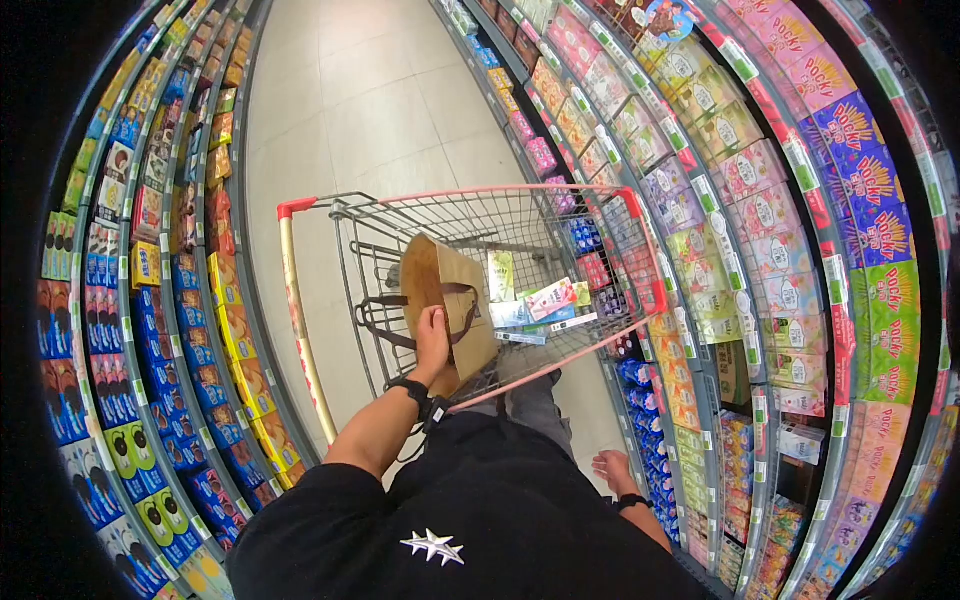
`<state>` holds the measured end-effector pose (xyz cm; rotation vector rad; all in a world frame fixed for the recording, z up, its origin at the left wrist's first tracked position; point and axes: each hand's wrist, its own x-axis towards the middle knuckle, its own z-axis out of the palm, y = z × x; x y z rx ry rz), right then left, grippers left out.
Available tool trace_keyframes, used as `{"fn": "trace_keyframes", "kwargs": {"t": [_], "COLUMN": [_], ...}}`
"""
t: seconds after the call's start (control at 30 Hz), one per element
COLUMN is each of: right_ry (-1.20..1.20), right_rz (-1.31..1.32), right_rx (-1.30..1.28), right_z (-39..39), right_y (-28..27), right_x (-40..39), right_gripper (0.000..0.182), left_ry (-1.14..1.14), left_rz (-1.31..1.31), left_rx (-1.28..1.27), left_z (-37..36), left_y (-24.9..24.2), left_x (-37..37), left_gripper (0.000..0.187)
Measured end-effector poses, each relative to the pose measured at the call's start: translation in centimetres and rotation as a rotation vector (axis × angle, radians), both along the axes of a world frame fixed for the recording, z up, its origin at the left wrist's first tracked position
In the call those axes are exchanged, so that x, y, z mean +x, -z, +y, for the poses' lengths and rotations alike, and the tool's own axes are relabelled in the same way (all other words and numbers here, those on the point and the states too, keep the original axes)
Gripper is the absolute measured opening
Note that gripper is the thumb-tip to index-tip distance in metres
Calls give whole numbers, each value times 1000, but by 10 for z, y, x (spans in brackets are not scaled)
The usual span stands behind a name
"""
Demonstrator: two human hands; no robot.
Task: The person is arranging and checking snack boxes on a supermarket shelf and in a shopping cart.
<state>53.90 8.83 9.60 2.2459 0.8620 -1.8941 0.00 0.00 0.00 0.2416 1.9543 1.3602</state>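
Note:
My left hand (433,342) is closed on the top edge of a brown paper bag (472,349), its thumb showing. The bag stands in a wire shopping cart (560,364) with pink-red trim, its dark handles hanging loose. Beside the bag in the cart lie several small boxes: a green-white box (501,272), a pink box (550,299) and a white-blue box (511,313) among them. My right hand (612,468) hangs low at my side, near the right shelf, holding nothing, with its fingers loosely apart.
On the left, shelves (197,300) carry packaged snacks. Taller shelves on the right hold rows of boxes, including Pocky boxes (866,185) and blue packs (637,395). Between them runs a pale tiled floor (350,90). The cart's right end is close to the right-hand shelves.

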Motion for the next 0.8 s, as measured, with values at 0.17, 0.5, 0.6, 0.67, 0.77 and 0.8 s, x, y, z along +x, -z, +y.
{"fn": "trace_keyframes", "kwargs": {"t": [0.17,0.5,0.6,0.67,0.77,0.8], "right_ry": [16,-54,-67,-87,-109,-130], "right_rz": [16,128,121,107,65,42], "right_rx": [-10,113,101,66,10,-9], "right_z": [-4,49,51,49,43,42], "right_y": [-2,7,6,4,10,8], "right_x": [-10,-56,-60,-60,-55,-57], "right_gripper": [19,19,20,19,20,21], "left_ry": [432,656,519,328,135,103], "left_rz": [624,433,450,489,667,512], "left_rx": [35,-269,-192,-81,-74,-165], "left_z": [28,-13,-30,-42,-59,-60], "left_y": [-156,-142,-153,-170,-209,-231], "left_x": [12,-11,-21,-31,-56,-58], "left_gripper": [48,23,21,18,18,18]}}
